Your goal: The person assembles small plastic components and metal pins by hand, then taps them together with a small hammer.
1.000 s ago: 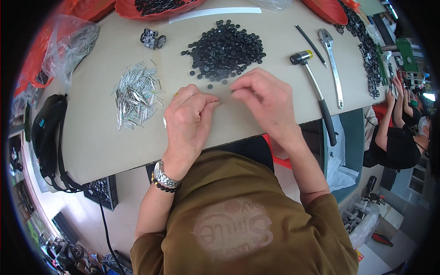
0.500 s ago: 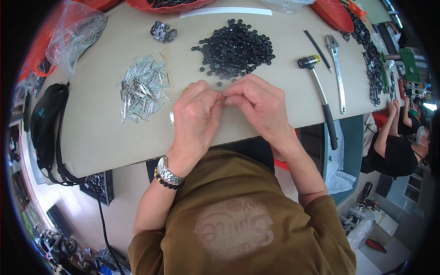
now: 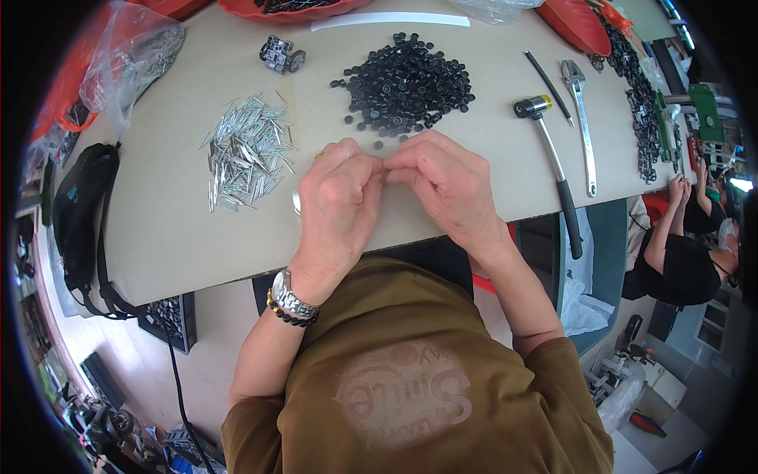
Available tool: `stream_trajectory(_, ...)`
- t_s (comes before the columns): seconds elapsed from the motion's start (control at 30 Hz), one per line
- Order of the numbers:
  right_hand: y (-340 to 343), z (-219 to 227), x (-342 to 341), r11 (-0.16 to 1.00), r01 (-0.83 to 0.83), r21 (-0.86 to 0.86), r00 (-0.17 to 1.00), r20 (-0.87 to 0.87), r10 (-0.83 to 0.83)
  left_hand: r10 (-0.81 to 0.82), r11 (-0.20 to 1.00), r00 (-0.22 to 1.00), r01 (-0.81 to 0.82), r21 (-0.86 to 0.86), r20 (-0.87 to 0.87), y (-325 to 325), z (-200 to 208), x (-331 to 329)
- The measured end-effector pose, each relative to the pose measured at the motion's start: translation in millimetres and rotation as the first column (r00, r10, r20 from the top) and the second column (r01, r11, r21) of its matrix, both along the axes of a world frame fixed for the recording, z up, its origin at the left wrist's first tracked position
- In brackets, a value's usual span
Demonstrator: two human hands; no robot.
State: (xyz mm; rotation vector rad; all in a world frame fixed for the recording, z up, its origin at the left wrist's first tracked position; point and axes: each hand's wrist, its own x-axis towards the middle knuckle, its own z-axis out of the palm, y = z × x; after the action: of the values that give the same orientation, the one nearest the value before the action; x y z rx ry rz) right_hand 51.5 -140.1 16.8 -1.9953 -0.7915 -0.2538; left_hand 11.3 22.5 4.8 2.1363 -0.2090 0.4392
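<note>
My left hand and my right hand meet fingertip to fingertip over the table's near part. Both are closed in a pinch, and what they hold between them is hidden by the fingers. Just beyond my fingers spreads a pile of small round black wheels, with a few loose ones closest to me. To the left of my left hand lies a heap of thin silvery metal pins. A small white-and-silver object shows partly from behind my left hand.
A hammer, an adjustable wrench and a black rod lie on the right. A small wheeled assembly stands at the back. A black pouch hangs over the left edge. Coworkers sit at far right.
Almost nothing differs. My hands stay pinched together in the same place, with only a slight shift of the right fingers.
</note>
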Motion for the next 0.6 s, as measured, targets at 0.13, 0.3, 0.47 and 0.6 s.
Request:
stream_trajectory(0.13,0,1,-1,0.997,0.027,-0.079,0.996,0.081,-0.021,0.002,1.0,1.0,-0.002,-0.001,-0.016,1,0,1)
stream_trajectory(0.3,-11,15,-7,0.989,0.109,-0.101,0.994,-0.01,-0.11,0.006,1.0,1.0,-0.006,-0.021,-0.015,-1,0,-1)
stream_trajectory(0.47,-86,32,9,0.752,0.581,-0.311,0.813,0.236,-0.532,0.051,0.998,0.996,-0.054,-0.033,-0.072,2,1,-7)
stream_trajectory(0.6,-127,18,15,0.533,0.67,-0.517,0.728,0.316,-0.609,0.047,0.996,0.988,-0.058,-0.07,-0.149,0,4,-5)
